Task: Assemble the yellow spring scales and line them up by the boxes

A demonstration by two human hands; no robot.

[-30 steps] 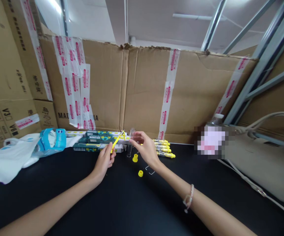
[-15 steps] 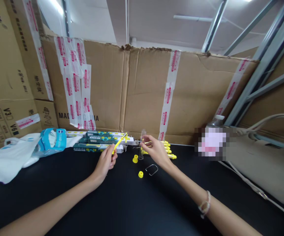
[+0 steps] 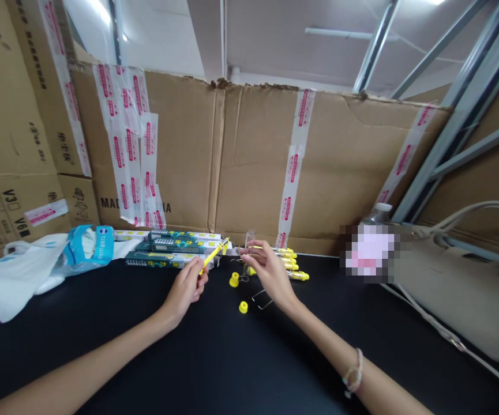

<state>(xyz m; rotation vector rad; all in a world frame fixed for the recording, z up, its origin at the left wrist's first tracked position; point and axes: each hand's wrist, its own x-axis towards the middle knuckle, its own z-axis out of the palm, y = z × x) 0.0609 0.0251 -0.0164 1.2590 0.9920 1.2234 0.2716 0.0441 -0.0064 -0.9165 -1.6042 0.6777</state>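
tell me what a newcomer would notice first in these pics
A large cardboard sheet with pink-printed tape fills the background. Below it, at the edge of the black table, the left hand holds a yellow stick and the right hand holds a clear tube, near two yellow caps.

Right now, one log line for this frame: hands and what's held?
left hand: holds yellow pen-like stick | right hand: holds clear tube upright | black table: two yellow caps, wire clip
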